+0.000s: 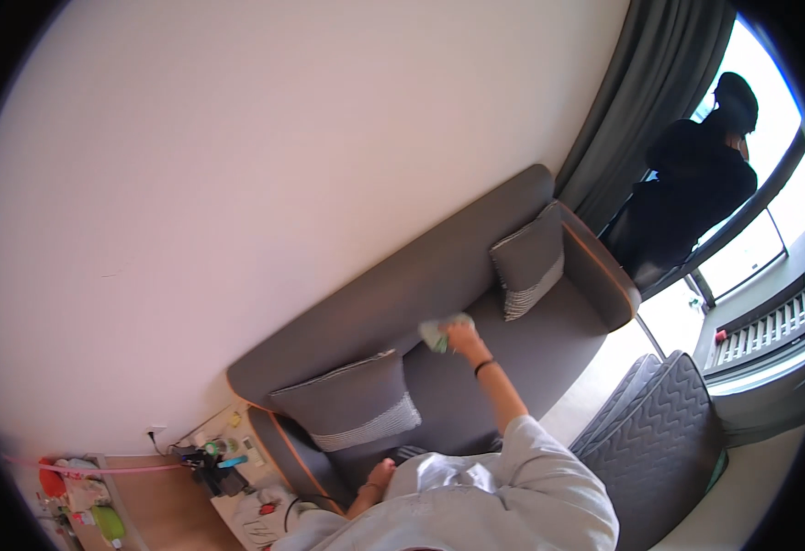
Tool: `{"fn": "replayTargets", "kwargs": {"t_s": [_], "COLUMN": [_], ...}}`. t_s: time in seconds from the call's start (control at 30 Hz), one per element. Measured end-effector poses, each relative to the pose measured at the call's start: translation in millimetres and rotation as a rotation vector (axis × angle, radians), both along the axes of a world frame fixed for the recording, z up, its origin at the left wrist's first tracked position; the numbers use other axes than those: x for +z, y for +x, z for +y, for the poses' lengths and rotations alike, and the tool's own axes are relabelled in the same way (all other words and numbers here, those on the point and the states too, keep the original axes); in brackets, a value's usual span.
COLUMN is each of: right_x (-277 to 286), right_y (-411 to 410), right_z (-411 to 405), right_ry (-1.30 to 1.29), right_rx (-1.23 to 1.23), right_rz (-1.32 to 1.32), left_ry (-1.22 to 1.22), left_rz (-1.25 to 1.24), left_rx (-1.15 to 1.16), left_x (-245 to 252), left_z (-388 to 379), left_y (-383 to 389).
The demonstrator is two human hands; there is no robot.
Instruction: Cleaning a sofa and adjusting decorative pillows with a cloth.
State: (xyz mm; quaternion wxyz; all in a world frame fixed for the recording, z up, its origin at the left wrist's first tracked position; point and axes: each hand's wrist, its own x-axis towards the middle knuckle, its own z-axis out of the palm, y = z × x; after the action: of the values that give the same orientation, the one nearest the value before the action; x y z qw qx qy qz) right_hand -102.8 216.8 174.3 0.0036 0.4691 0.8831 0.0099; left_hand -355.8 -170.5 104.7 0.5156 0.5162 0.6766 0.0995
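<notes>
My right hand (464, 335) grips a pale green and white cloth (433, 336) in front of a grey sofa (389, 289). Both the hand and the cloth are slightly blurred, and I cannot tell whether the cloth touches the backrest. A dark band circles that wrist. Close to my body, my left hand (379, 474) is low over the near side of the sofa with its fingers partly hidden. One grey cushion (354, 392) with a striped corner leans on the backrest nearer to me. Another similar cushion (532, 258) leans by the far armrest (599, 272).
A side table (241, 510) with small items, cables and a power plug stands left of the sofa. Beyond it, a shelf (93, 510) holds bags. A folded quilted mattress (657, 427) stands at right. A person in dark clothes (698, 179) is by the window and curtain (657, 82).
</notes>
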Motion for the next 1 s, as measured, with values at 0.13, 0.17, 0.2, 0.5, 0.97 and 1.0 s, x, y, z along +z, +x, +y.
{"fn": "replayTargets", "kwargs": {"t_s": [0.13,0.17,0.2,0.5,0.97,1.0], "right_x": [-92.1,-95.5,-99.2,-27.6,-62.3,-52.4], "right_y": [106.7,128.0,150.1,402.7,442.5,397.0], "right_z": [-141.9,-167.1,-184.5,-273.7,-156.5,-126.9], "right_ry": [0.195,0.030,0.037,-0.881,-0.419,-0.468], "right_rx": [0.078,0.086,0.108,-0.867,-0.831,-0.891], "right_rz": [-0.148,-0.084,-0.097,0.320,0.822,0.718], "left_ry": [-0.138,-0.191,-0.100,-0.340,-0.088,-0.079], "left_rz": [0.187,0.273,0.302,0.377,-0.063,0.031], "left_rx": [-0.228,-0.164,-0.105,0.774,0.355,0.200], "left_x": [-0.4,-7.8,-38.7,-11.3,-22.6,-40.2], "left_z": [3.3,-6.3,-21.2,-25.2,136.6,134.9], "left_y": [18.4,23.4,23.8,182.7,210.0,192.8]}}
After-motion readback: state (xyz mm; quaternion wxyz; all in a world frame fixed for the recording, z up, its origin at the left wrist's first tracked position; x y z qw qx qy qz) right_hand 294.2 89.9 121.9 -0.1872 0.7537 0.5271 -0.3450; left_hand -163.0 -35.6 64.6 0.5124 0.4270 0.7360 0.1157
